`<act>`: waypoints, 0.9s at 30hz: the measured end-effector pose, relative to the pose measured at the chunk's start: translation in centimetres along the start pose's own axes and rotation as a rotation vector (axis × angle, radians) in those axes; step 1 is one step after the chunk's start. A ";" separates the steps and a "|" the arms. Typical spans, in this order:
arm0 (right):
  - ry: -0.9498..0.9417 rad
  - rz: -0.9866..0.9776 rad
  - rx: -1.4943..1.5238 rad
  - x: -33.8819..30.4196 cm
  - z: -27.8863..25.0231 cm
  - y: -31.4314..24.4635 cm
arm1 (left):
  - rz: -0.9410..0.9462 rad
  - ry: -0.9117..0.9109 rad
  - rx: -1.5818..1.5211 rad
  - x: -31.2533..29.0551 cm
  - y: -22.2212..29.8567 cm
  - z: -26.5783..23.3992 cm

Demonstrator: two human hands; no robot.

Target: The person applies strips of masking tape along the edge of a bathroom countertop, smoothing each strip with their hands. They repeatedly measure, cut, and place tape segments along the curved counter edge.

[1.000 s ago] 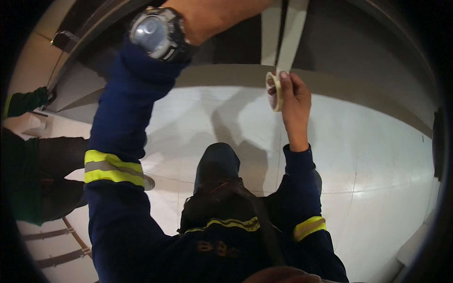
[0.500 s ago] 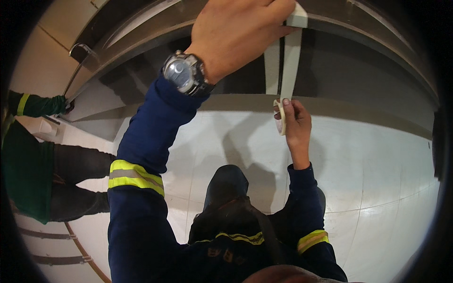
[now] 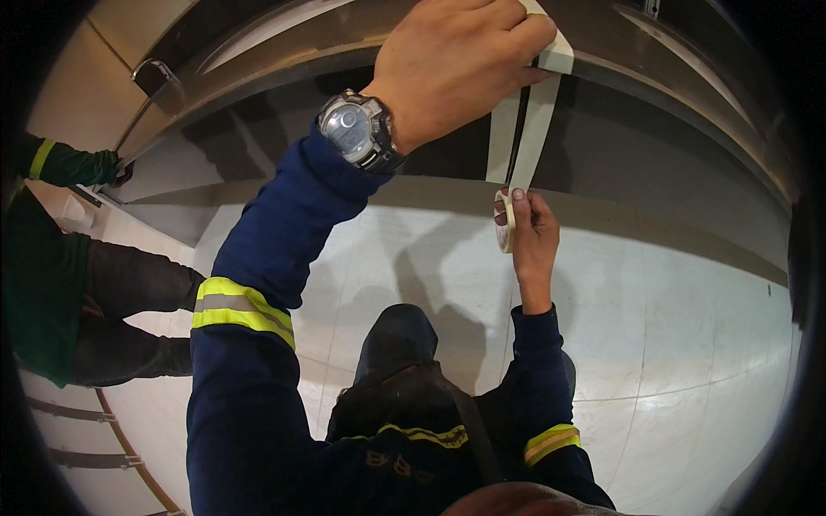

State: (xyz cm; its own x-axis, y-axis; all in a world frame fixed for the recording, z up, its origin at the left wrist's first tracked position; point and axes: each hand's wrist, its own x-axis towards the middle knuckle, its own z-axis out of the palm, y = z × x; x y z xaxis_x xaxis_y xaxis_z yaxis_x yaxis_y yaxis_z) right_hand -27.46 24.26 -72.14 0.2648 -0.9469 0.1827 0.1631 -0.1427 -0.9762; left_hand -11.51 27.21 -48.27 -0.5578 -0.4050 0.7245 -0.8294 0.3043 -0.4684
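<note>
My left hand (image 3: 460, 73), with a watch (image 3: 354, 129) on its wrist, is at the edge of a dark slab (image 3: 297, 64). Its fingers are curled in and pinch a strip of pale masking tape (image 3: 538, 129) where the strip bends over that edge. From there the strip hangs taut down to a tape roll (image 3: 505, 228). My right hand (image 3: 538, 249) is closed on that roll, its thumb at the top and some fingers through the ring. Beside the strip, a second pale band (image 3: 502, 142) shows on the dark front face; a narrow dark gap parts the two.
At the left, another person in a green top and dark trousers (image 3: 142, 275) stands with a hand (image 3: 120, 172) at the slab's end. A curved metal tap (image 3: 155, 69) is at the upper left. Light tiles (image 3: 637, 301) cover the floor below.
The view has shifted a little, so both hands appear slightly displaced. My left hand is still on the tape at the edge, and my right still holds the roll below.
</note>
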 end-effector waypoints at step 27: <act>-0.024 -0.040 -0.022 -0.3 -0.1 1.1 | -0.024 -0.038 0.048 0.4 0.4 0.6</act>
State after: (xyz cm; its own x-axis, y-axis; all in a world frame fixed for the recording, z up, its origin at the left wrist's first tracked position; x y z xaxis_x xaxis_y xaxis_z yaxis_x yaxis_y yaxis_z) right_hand -27.47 24.31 -73.27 0.2814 -0.9331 0.2238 0.1528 -0.1867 -0.9705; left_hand -12.06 26.67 -48.44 -0.5375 -0.4449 0.7164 -0.8427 0.2530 -0.4752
